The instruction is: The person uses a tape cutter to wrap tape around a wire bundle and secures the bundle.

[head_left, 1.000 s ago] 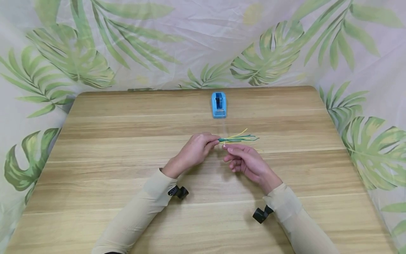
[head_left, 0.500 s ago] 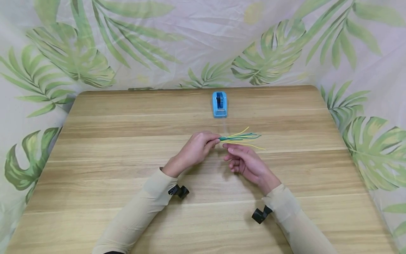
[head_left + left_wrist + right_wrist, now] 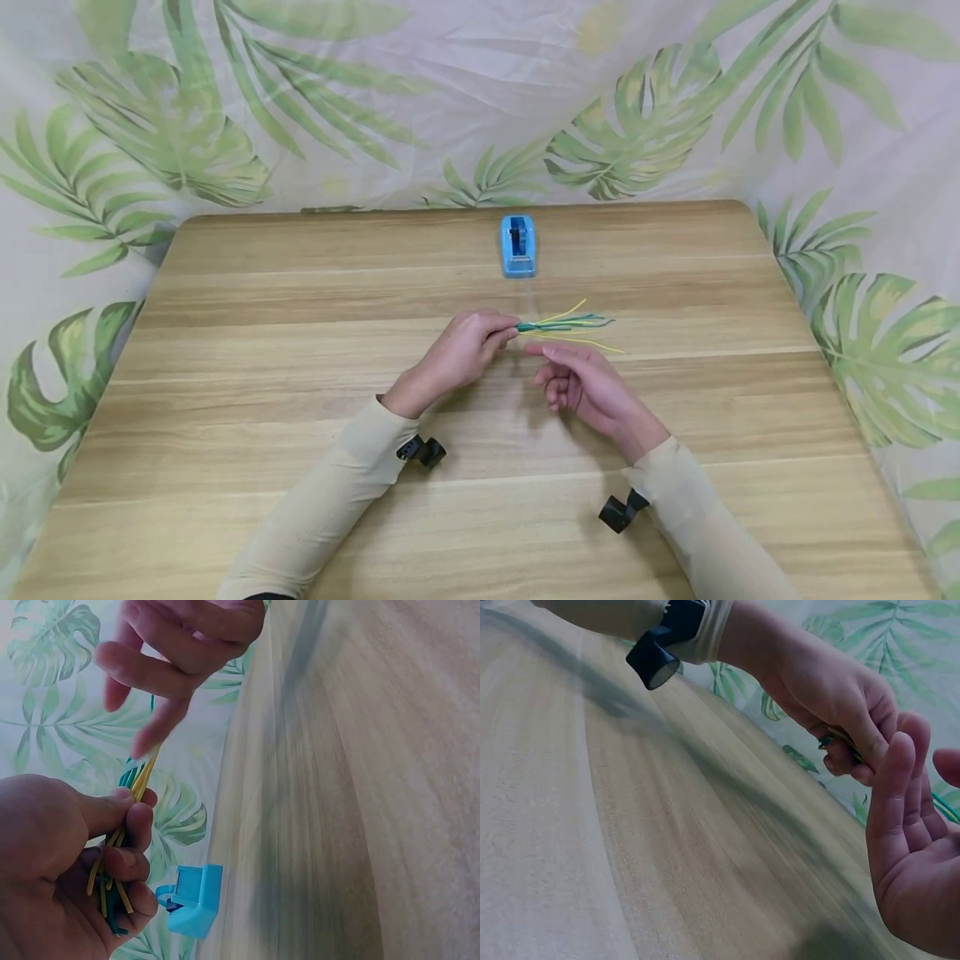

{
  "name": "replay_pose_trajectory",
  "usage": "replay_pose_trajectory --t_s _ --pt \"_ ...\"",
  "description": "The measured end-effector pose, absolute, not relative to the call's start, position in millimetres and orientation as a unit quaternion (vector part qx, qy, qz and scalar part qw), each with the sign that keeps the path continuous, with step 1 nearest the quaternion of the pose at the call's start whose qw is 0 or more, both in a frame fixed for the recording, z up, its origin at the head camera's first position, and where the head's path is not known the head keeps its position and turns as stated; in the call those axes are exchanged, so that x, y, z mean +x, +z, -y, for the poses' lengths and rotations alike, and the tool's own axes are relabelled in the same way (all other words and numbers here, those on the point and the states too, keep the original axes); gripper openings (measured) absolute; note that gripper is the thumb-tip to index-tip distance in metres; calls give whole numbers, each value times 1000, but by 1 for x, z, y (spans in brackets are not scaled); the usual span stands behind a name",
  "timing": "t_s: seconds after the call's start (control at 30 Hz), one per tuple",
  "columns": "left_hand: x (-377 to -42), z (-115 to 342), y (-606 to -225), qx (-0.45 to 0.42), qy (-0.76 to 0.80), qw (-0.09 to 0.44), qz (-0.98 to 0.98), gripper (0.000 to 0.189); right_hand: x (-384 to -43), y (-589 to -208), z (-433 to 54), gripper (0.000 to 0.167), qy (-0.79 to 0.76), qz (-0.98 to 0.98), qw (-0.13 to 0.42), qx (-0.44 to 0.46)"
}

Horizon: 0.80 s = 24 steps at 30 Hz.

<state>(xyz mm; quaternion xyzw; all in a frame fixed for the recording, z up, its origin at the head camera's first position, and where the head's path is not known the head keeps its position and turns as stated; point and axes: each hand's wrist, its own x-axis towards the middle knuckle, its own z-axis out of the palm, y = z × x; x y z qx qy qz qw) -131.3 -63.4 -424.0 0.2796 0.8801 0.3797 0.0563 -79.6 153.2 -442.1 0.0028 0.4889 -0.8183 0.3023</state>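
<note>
Right hand (image 3: 588,385) slightly farther from strands (image 3: 543,327)

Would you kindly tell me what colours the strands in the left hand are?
The strands are green and yellow; the head view shows them best.

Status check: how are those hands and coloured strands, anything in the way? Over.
Left hand grips green and yellow strands. Right hand close beside them. Blue tape dispenser farther back, not between the hands.
</note>
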Motion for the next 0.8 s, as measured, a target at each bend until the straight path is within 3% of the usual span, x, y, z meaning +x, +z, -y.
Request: replay_pose_trajectory --t_s 0.17,0.8 --pt "-130 64 -424 279 386 58 -878 21 -83 -445 -154 42 -818 -486 307 27" --pt "-132 65 -424 277 385 76 -877 22 -88 -447 -147 48 -824 -478 300 50"
